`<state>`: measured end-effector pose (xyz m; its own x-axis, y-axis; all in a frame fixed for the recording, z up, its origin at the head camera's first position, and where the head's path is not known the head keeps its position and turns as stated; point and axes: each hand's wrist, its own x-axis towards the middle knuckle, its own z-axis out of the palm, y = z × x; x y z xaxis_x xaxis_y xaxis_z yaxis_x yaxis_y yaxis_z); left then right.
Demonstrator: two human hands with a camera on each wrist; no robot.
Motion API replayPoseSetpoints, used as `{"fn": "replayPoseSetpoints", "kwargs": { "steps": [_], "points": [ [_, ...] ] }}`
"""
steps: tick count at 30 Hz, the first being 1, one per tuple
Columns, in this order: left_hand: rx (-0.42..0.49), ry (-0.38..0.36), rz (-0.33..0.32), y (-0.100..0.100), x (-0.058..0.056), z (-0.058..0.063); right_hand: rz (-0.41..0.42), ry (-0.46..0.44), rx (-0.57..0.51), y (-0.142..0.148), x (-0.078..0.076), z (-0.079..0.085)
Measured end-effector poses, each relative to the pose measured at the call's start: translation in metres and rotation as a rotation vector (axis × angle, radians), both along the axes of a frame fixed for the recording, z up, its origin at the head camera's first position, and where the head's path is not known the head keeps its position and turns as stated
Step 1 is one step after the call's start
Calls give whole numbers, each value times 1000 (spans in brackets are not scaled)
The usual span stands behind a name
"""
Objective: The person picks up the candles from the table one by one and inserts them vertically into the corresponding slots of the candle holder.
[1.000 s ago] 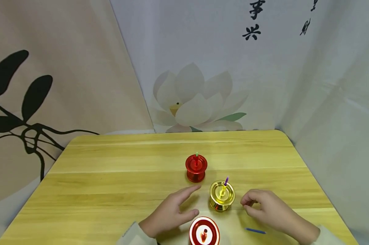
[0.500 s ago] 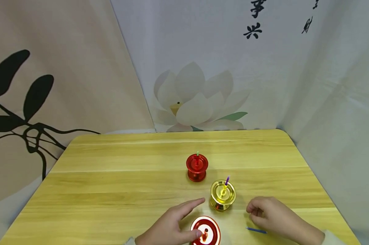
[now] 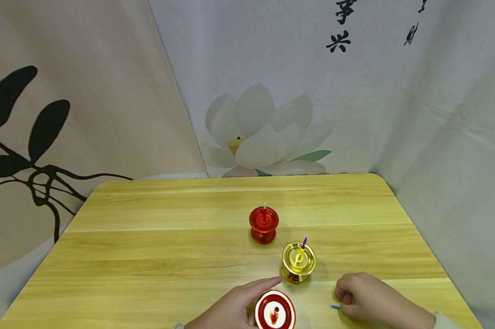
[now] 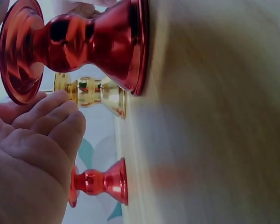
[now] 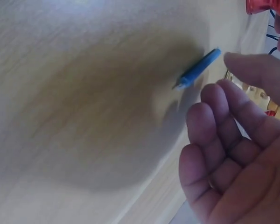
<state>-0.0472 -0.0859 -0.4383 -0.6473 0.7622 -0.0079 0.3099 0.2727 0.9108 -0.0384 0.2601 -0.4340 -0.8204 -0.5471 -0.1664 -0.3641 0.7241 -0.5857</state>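
Note:
At the bottom of the head view, my left hand [image 3: 232,310] lies along the left side of a red metal candle holder [image 3: 290,312]. Its fingers are extended; in the left wrist view they show beside the dish of that holder [image 4: 65,44]. My right hand [image 3: 366,294] hovers low over a small blue candle [image 3: 334,306], partly covering it in the head view. The right wrist view has the blue candle [image 5: 198,70] lying on the table, its wick visible, just off loosely bent fingers [image 5: 200,123] that hold nothing.
Beyond the left fingertips stands a gold candle holder [image 3: 295,275] with a tilted purple candle [image 3: 304,242]. Farther back is another red candle holder [image 3: 263,235] with a green-tipped candle [image 3: 264,207]. Printed curtains [image 3: 272,55] hang behind the wooden table [image 3: 157,219].
My left hand has come toward me and to the right, up against the front red holder. My right hand has shifted away from the gold holder toward the blue candle. The holders have stayed put.

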Motion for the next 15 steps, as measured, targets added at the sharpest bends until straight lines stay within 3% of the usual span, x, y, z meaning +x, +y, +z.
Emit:
{"fn": "replayPoseSetpoints", "kwargs": {
  "steps": [2,6,9,15],
  "points": [
    [20,-26,-10,1,1,-1,2,-27,6,0,1,-1],
    [23,-86,-17,3,2,-1,31,11,29,0,2,-3],
    [-14,-42,-28,3,1,-1,51,64,39,-1,2,-5],
    [-54,36,-39,2,0,0,39,23,46,-2,2,-6]
  ]
}}
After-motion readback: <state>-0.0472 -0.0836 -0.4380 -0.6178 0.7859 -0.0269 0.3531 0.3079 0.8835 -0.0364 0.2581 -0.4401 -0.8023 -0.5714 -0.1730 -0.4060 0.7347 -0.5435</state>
